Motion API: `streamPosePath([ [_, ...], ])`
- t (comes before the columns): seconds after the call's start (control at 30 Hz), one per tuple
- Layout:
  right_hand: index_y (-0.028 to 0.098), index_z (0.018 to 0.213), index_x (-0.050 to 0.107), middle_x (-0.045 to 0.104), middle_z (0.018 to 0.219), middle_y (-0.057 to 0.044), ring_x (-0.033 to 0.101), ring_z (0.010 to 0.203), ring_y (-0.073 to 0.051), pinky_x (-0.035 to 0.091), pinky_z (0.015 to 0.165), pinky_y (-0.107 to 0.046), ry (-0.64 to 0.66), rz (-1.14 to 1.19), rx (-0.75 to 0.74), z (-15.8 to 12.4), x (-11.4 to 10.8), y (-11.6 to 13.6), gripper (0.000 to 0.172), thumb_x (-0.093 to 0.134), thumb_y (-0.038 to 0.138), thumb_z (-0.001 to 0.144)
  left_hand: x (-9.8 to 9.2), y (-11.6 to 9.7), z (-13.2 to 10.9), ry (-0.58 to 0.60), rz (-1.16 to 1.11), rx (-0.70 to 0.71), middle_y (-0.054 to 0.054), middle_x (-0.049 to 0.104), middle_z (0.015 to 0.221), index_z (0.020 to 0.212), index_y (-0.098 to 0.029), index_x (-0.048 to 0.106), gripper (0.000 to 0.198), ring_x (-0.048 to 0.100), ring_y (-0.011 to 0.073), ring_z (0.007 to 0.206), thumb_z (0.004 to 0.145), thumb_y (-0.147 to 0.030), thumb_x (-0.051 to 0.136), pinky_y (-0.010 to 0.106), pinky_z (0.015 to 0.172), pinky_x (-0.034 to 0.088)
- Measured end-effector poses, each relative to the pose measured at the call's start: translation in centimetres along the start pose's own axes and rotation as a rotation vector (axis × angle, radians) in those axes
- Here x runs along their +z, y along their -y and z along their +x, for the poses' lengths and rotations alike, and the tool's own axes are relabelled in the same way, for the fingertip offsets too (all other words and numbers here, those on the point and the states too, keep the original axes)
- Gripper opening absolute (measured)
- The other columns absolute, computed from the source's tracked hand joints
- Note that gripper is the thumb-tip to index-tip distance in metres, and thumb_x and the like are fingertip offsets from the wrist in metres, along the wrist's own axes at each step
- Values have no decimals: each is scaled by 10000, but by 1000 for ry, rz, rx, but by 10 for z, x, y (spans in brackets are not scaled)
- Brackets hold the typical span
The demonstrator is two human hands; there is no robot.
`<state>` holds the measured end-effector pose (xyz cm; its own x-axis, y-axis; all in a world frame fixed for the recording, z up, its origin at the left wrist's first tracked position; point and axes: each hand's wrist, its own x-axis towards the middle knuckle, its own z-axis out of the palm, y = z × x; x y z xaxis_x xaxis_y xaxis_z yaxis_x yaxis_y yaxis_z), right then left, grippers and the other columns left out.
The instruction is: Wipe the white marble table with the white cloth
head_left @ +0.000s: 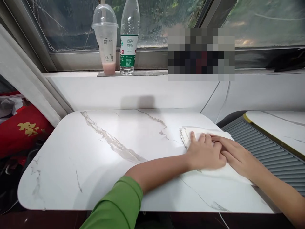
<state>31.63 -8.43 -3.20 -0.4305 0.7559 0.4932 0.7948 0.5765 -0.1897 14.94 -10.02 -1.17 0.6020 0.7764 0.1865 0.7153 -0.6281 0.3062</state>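
On the windowsill, cup holds pink dregs; left hand, right hand flat on cloth

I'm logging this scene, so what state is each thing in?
Cloth: flat on the table, pressed under both hands.
Left hand: open, palm down on cloth.
Right hand: open, palm down, fingers overlapping the left hand.
Cup: lidded, nearly empty, upright.
Bottle: upright on sill.

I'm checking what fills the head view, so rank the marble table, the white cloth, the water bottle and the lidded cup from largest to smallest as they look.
1. Table, by far.
2. Cloth, partly hidden under both hands.
3. Bottle, its top cut off by the frame.
4. Cup, close to the bottle.
Bottle and cup stand farther off, so they look smaller.
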Motion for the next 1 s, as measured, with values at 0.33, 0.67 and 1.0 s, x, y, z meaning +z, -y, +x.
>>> streamPosePath([
  [0.33,116,1199,562,597,1195,-175,548,1114,-276,410,947,-438,104,72,62,115,55,-29,501,309,257,790,-18,101,70,12,79,-89,108,322,1462,1362,-135,382,467,264,204,1344,937,-284,258,481,1127,90],
  [0.67,150,1139,534,606,1178,-124,554,1098,-272,424,958,-458,56,-5,36,104,54,5,415,334,200,779,-26,101,39,22,169,-64,125,303,1475,1373,-124,362,461,243,239,1363,956,-302,279,498,1122,129],
  [1.0,127,1300,405,524,1298,-150,454,1232,-261,359,1029,-489,46,-78,-62,-5,13,140,458,326,194,853,-57,34,-116,102,142,65,216,250,1478,1394,-42,298,513,197,331,1375,961,-315,267,564,1093,128],
])
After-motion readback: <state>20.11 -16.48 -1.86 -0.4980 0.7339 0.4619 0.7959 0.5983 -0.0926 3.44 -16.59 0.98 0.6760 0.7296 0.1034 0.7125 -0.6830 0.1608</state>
